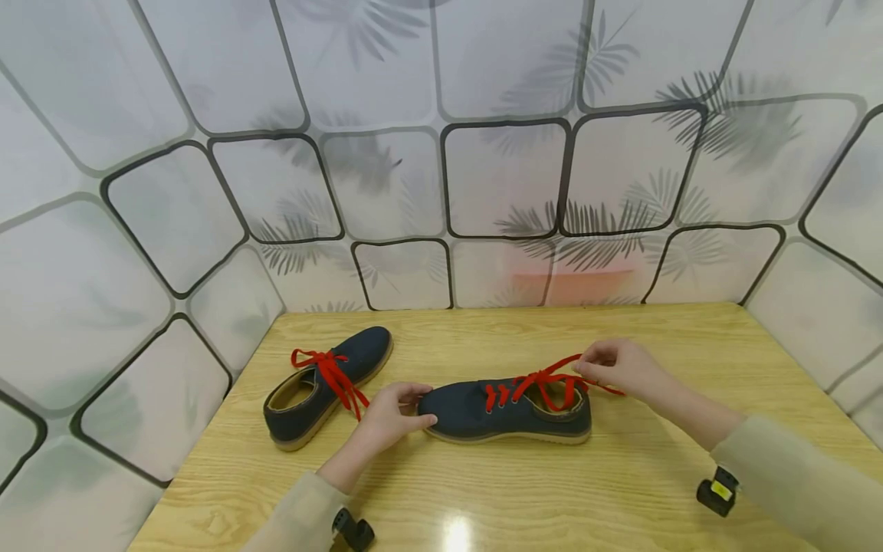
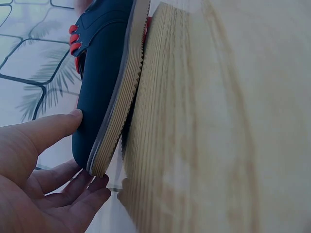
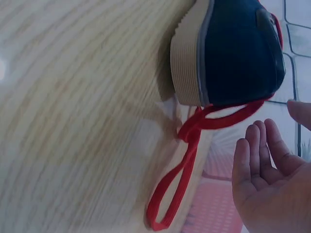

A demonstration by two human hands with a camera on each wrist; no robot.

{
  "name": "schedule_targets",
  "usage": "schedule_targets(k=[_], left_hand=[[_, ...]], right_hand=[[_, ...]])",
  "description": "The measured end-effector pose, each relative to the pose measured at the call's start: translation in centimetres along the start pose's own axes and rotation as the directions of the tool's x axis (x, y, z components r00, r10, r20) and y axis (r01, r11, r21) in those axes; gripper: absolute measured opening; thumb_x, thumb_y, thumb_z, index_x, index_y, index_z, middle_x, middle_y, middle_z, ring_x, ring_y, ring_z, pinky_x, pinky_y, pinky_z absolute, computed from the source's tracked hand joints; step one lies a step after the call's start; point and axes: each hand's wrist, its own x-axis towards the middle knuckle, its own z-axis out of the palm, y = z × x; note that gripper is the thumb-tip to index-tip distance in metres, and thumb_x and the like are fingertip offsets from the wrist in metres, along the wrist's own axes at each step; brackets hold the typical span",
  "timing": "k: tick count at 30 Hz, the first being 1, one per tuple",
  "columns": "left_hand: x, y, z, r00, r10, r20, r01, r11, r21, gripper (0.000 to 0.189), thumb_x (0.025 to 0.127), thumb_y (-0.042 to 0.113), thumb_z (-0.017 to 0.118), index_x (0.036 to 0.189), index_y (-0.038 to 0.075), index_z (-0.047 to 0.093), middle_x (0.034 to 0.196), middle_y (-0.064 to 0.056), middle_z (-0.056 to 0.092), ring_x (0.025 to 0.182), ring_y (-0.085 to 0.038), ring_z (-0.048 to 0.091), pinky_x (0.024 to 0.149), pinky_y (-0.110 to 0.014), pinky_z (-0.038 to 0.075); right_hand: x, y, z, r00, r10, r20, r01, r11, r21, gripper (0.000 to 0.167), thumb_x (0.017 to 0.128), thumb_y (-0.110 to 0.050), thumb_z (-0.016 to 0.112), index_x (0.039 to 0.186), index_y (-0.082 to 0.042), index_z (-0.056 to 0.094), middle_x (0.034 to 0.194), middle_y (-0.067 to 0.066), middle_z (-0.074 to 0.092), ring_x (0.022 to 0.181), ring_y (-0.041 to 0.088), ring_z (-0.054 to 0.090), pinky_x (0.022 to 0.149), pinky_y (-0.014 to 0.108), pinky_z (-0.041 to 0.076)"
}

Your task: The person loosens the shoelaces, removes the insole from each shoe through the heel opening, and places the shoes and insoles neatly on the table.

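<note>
A dark blue lace-up shoe (image 1: 455, 406) lies lengthwise on the table, toe to the left, with its tan sole down. My left hand (image 1: 389, 418) holds its toe, thumb on the upper and fingers around the tip. The left wrist view shows this thumb (image 2: 63, 127) against the toe. Red laces (image 1: 541, 377) cross the shoe's opening, and a loop (image 3: 167, 194) trails past the heel. Beside the laces at the heel is my right hand (image 1: 621, 369). In the right wrist view its thumb and bent fingers (image 3: 267, 160) stand apart, with no lace visible between them.
A matching blue shoe (image 1: 366, 356) with red laces in a bow stands at the left, angled toward the back. Patterned walls (image 1: 386, 184) enclose the wooden table (image 1: 510, 491) at the back and sides.
</note>
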Motion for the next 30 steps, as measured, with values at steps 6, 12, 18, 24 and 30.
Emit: schedule_targets(k=[6, 12, 18, 24, 30], left_hand=[[0.0, -0.2, 0.0, 1.000, 0.003, 0.003, -0.003, 1.000, -0.003, 0.046, 0.089, 0.004, 0.086, 0.132, -0.001, 0.072, 0.131, -0.020, 0.071, 0.121, -0.039, 0.068, 0.104, -0.049, 0.061], [0.0, -0.3, 0.0, 1.000, 0.007, 0.002, -0.008, 1.000, 0.001, 0.046, 0.088, 0.004, 0.086, 0.132, -0.001, 0.072, 0.131, -0.020, 0.071, 0.121, -0.039, 0.069, 0.103, -0.049, 0.062], [0.0, -0.3, 0.0, 1.000, 0.007, 0.002, -0.007, 1.000, -0.003, 0.045, 0.089, 0.004, 0.086, 0.132, 0.000, 0.072, 0.130, -0.019, 0.071, 0.120, -0.038, 0.069, 0.103, -0.048, 0.062], [0.1, -0.3, 0.0, 1.000, 0.009, -0.002, -0.009, 1.000, -0.001, 0.045, 0.089, 0.004, 0.086, 0.132, -0.001, 0.072, 0.130, -0.019, 0.071, 0.120, -0.037, 0.069, 0.104, -0.048, 0.062], [0.0, -0.3, 0.1, 1.000, 0.011, -0.004, -0.011, 1.000, -0.005, 0.046, 0.089, 0.004, 0.086, 0.132, 0.000, 0.072, 0.130, -0.019, 0.071, 0.119, -0.037, 0.069, 0.104, -0.048, 0.062]], right_hand=[[-0.1, -0.3, 1.0, 0.998, -0.012, 0.058, 0.012, 1.000, -0.003, 0.021, 0.095, -0.026, 0.082, 0.100, -0.006, 0.077, 0.087, 0.000, 0.073, 0.079, 0.014, 0.063, 0.065, 0.026, 0.052], [0.1, -0.8, 1.3, 0.999, -0.003, 0.047, 0.004, 1.000, -0.018, 0.015, 0.096, -0.020, 0.080, 0.097, -0.005, 0.076, 0.083, 0.000, 0.072, 0.073, 0.014, 0.059, 0.060, 0.026, 0.049], [0.7, -1.2, 1.0, 1.000, -0.012, -0.008, 0.012, 0.999, -0.044, 0.013, 0.098, -0.017, 0.077, 0.094, -0.004, 0.077, 0.082, 0.002, 0.073, 0.074, 0.015, 0.059, 0.063, 0.029, 0.048], [1.4, -0.8, 0.3, 1.000, 0.025, -0.016, -0.025, 0.999, -0.031, 0.016, 0.101, -0.019, 0.073, 0.100, -0.003, 0.077, 0.086, 0.004, 0.074, 0.074, 0.014, 0.055, 0.062, 0.029, 0.044], [1.7, 0.3, -0.5, 0.999, 0.044, -0.028, -0.043, 0.999, 0.011, 0.020, 0.102, -0.019, 0.072, 0.105, 0.001, 0.075, 0.088, 0.007, 0.074, 0.079, 0.019, 0.062, 0.067, 0.033, 0.055]])
